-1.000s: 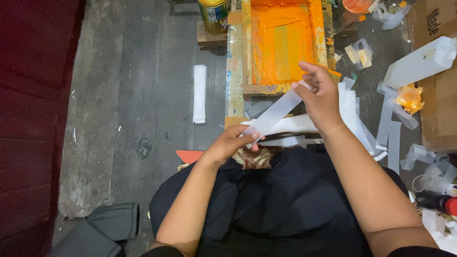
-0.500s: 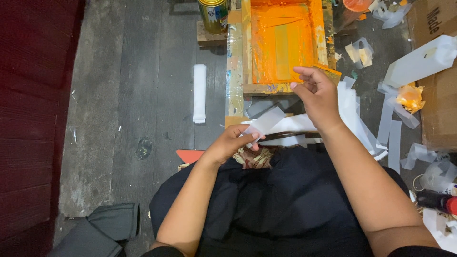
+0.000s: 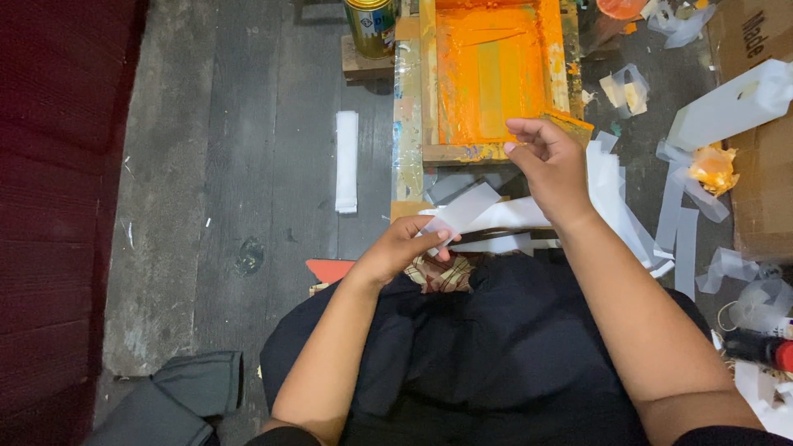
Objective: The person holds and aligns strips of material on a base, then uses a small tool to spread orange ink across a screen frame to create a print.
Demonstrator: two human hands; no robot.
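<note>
My left hand pinches the lower end of a short white strip just above my lap. The strip slants up to the right, and its upper end is free. My right hand hovers above it with the fingers loosely curled and apart, holding nothing. It is at the near right corner of a wooden printing frame coated with orange ink. A pile of white sheets and strips lies under and to the right of my right hand.
A yellow tin can stands left of the frame. A folded white stack lies on the grey floor. Loose strips, an orange-stained wad and cardboard boxes crowd the right. A dark red wall runs along the left.
My right hand has let go of the strip's upper end and drawn back toward the frame's corner. The strip has dropped lower in my left hand.
</note>
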